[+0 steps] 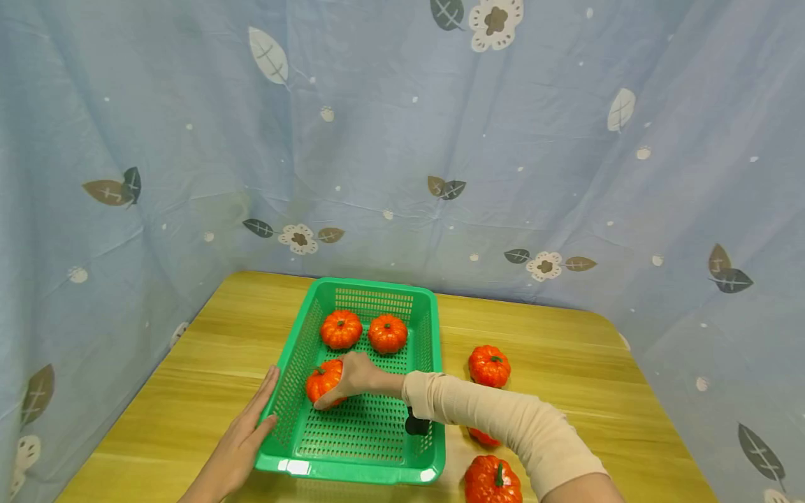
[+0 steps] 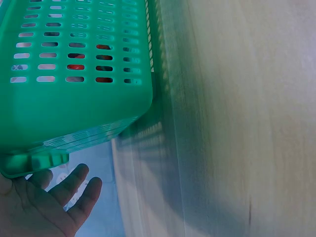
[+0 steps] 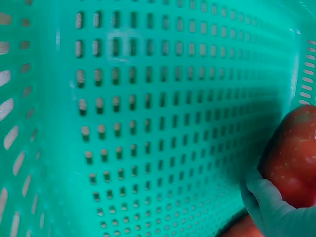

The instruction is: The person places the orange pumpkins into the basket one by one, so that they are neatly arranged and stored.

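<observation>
A green perforated plastic basket (image 1: 349, 473) sits on the wooden table. Inside it, my right hand (image 1: 357, 374) grips a small orange pumpkin (image 1: 323, 379) near the left wall; the right wrist view shows my thumb against this pumpkin (image 3: 294, 158). Two more pumpkins lie at the basket's far end, a left one (image 1: 341, 330) and a right one (image 1: 388, 334). My left hand (image 1: 237, 441) rests at the basket's left rim, its fingers extended along the outside. In the left wrist view that hand (image 2: 49, 205) has its fingers spread just below the rim.
Right of the basket, one pumpkin (image 1: 489, 366) lies toward the back and another (image 1: 492, 480) at the front. Between them a third (image 1: 483, 438) is mostly hidden by my right sleeve (image 1: 503, 419). A patterned blue curtain (image 1: 377, 140) hangs behind the table (image 1: 553, 363).
</observation>
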Motion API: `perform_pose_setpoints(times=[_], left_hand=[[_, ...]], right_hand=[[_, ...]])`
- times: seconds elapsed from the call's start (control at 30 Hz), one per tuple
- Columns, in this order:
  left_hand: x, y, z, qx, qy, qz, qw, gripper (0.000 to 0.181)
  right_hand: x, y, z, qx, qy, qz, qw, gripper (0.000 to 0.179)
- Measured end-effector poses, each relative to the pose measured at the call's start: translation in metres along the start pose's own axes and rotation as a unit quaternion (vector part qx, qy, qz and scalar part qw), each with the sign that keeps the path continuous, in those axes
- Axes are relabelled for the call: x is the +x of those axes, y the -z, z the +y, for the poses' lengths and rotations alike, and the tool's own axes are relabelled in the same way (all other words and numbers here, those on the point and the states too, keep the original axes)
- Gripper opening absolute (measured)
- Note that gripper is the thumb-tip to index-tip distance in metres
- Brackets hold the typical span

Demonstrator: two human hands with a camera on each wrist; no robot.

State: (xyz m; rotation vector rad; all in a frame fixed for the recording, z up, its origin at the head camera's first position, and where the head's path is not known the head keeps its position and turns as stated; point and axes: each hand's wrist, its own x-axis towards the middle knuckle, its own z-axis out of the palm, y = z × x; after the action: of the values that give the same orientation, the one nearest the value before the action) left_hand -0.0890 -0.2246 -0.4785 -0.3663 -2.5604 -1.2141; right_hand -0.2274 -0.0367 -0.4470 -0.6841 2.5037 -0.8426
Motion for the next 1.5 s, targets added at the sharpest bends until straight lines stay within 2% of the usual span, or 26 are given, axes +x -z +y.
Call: perform_pose_setpoints(times=[0.2,0.63,0.73,0.9,1.1,1.37,1.5], left_hand=[[0.0,0.001,0.001,-0.002,0.007,-0.007,0.9999,0.059],[-0.002,-0.001,0.002,0.004,0.01,0.0,0.9999,0.059],[-0.002,-0.001,0.002,0.004,0.01,0.001,0.9999,0.059],[-0.001,-0.001,0.003,0.004,0.008,0.003,1.0,0.059],[-0.001,-0.001,0.004,0.004,0.007,0.003,1.0,0.058],[0.0,-0.001,0.005,0.007,0.007,0.006,0.9999,0.058],[0.0,-0.001,0.005,0.006,0.007,0.007,0.9999,0.057]], right_hand=[[0.001,-0.002,0.003,0.011,-0.015,-0.015,0.9997,0.065],[0.006,-0.003,0.002,-0.041,-0.044,-0.016,0.9981,0.094],[0.008,-0.004,0.003,-0.036,-0.04,-0.005,0.9985,0.093],[0.013,-0.004,0.008,-0.007,-0.029,0.019,0.9994,0.081],[0.018,-0.004,0.012,-0.026,-0.027,0.027,0.9989,0.078],[0.02,-0.004,0.009,-0.004,-0.047,0.035,0.9983,0.077],[0.02,-0.005,0.008,-0.031,-0.038,0.036,0.9982,0.074]])
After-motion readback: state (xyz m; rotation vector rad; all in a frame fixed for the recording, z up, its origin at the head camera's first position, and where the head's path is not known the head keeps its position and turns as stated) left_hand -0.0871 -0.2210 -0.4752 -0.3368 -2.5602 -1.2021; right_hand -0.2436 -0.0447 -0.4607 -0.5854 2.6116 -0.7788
